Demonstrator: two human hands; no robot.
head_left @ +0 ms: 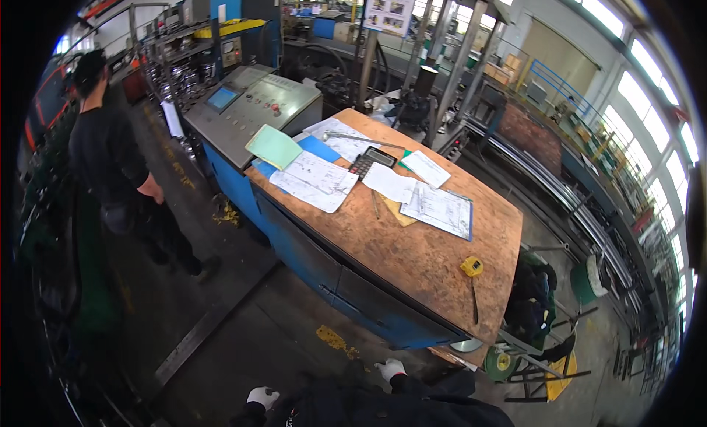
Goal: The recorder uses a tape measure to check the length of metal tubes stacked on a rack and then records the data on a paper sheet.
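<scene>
Both of my hands wear white gloves and hang low in front of my dark jacket. My left hand [263, 397] is over the floor, apart from the workbench, with its fingers loosely bent and nothing visible in them. Nearer the bench's front edge is my right hand [392, 369], its fingers slightly apart and holding nothing that I can see. Neither touches the wooden-topped bench [412, 280]. On that top lie a yellow tape measure [472, 266], a dark thin tool [475, 302], a calculator [373, 160], a clipboard with a drawing [438, 208] and several loose papers [317, 180].
A control console [250, 106] with a screen and buttons joins the bench's far left. A person in dark clothes [118, 154] walks at the left. Right of the bench are a yellow-seated stool [561, 375], a green bucket [587, 280] and long metal bars [567, 198].
</scene>
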